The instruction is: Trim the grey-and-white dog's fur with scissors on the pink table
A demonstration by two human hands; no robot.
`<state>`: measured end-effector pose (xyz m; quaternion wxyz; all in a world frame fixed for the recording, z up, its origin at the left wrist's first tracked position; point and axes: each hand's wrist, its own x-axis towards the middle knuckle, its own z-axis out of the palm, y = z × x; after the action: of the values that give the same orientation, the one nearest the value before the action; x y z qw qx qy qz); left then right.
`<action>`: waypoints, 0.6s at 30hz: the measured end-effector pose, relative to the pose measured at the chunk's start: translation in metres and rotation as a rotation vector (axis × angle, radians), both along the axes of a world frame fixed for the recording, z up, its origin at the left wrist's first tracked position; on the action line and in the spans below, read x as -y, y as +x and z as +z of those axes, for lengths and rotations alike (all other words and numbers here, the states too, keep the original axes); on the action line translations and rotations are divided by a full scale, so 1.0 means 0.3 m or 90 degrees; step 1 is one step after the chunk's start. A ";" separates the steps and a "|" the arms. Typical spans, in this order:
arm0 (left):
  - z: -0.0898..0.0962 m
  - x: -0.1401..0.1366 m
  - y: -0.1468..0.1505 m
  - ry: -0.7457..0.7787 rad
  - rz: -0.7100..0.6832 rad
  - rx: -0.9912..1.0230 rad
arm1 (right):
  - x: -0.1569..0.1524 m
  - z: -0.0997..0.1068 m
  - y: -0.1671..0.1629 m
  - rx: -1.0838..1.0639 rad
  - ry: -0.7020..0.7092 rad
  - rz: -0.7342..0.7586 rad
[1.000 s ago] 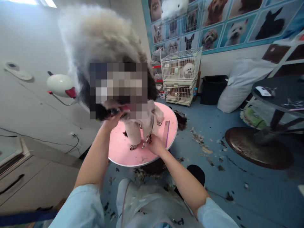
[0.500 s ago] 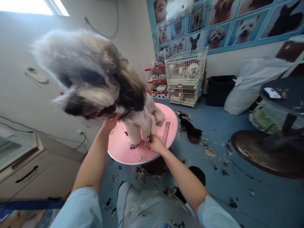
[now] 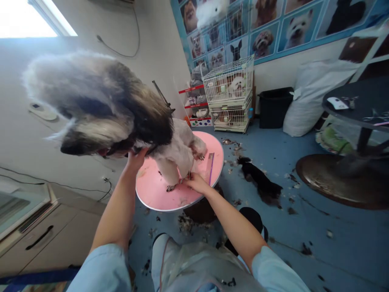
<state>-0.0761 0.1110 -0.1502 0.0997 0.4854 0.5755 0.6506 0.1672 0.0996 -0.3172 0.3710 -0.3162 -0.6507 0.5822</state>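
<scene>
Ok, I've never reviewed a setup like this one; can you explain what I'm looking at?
There is no machine here: a person works with two bare hands, seen by one camera worn on the head, looking forward and down. A dog stands on a round pink tabletop. The left hand is under its chin, fingers partly hidden by fur. The right hand, by a front leg, holds what look like scissors, mostly hidden. A comb with a purple edge lies on the tabletop.
</scene>
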 end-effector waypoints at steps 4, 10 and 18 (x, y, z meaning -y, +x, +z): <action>0.010 0.007 0.014 -0.002 -0.001 -0.039 | -0.001 -0.012 -0.002 0.000 -0.050 0.017; -0.006 -0.004 -0.012 -0.004 -0.017 -0.014 | 0.009 -0.032 -0.007 -0.043 -0.077 0.026; -0.041 -0.022 -0.063 -0.016 -0.002 -0.028 | 0.024 -0.053 -0.006 -0.044 -0.154 0.037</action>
<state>-0.0951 0.1177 -0.1624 0.0942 0.4995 0.5848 0.6322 0.1655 0.0924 -0.3331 0.3357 -0.3195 -0.5715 0.6773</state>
